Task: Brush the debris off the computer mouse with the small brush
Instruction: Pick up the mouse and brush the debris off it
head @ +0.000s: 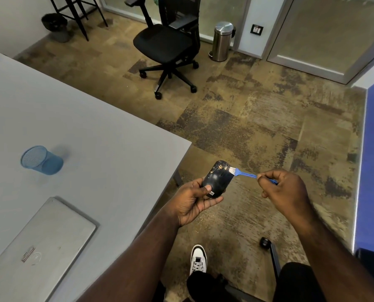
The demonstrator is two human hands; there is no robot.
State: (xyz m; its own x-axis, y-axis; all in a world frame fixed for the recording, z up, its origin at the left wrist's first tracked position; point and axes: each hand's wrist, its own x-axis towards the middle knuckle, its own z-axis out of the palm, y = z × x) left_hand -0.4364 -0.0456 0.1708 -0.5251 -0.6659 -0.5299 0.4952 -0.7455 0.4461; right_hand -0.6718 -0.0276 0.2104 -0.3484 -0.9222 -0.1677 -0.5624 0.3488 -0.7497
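My left hand grips a black computer mouse from below, thumb on its near end, held over the floor just past the table corner. Pale crumbs of debris speckle the mouse's far end. My right hand pinches the handle of a small blue brush. The brush's white bristles touch the right edge of the mouse near its far end.
A grey table spreads to the left with a closed laptop and a blue mesh cup lying on its side. A black office chair and a steel bin stand farther off on the carpet. My white shoe is below.
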